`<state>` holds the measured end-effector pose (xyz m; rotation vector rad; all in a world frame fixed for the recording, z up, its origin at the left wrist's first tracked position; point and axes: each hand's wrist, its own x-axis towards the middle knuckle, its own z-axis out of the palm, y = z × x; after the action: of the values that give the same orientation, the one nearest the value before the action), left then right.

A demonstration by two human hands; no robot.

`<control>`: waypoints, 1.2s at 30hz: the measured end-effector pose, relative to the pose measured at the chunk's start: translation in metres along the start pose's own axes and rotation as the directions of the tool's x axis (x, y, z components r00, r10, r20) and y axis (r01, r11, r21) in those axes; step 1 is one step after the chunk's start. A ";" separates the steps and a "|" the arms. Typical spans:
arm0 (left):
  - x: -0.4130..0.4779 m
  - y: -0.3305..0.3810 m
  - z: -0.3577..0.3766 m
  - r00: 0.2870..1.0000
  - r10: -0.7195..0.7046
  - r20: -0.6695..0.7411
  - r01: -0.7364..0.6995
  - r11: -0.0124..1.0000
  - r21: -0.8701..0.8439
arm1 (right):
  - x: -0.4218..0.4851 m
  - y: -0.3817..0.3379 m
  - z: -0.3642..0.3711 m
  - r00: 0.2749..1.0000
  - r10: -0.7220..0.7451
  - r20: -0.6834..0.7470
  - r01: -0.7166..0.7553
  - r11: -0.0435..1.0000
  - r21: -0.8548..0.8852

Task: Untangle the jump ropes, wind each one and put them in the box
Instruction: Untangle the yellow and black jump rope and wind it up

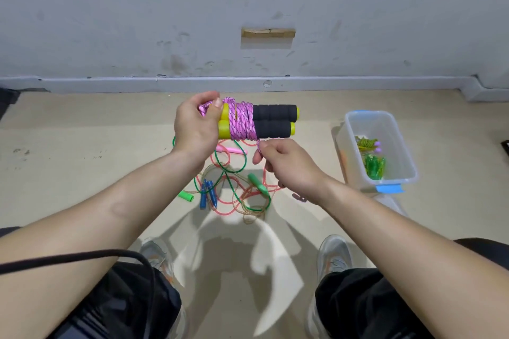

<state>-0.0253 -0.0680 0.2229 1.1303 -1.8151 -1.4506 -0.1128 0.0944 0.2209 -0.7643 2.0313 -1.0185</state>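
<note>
The left hand point(196, 126) grips the handles point(271, 121) wound with pink rope point(243, 121). The right hand point(283, 164) pinches the rope's end.

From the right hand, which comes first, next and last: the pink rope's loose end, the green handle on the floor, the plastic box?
1. Pink rope's loose end: pinched in the right hand.
2. Green handle: just below-left, on the floor.
3. Plastic box: farther right.
</note>
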 end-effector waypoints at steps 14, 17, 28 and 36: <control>0.003 0.005 -0.002 0.955 0.296 0.018 -0.286 0.903 0.320 | 0.000 -0.014 -0.021 0.985 -0.161 -0.066 0.139 0.957 -0.255; 0.009 0.005 -0.007 0.990 0.134 -0.047 -0.124 0.977 0.173 | -0.001 -0.011 -0.018 0.995 -0.096 -0.017 0.096 0.995 0.022; 0.013 0.003 -0.010 0.994 0.096 0.046 -0.099 0.992 0.081 | 0.005 0.005 -0.030 0.948 -0.044 0.317 -0.109 0.887 0.449; 0.010 -0.004 -0.007 0.951 0.170 0.259 -0.220 0.959 0.177 | 0.005 -0.003 -0.023 0.998 0.070 0.005 -0.069 0.950 0.305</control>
<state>-0.0238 -0.0805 0.2202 0.8629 -2.2207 -1.3558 -0.1336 0.0986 0.2317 -0.5226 1.8317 -1.2572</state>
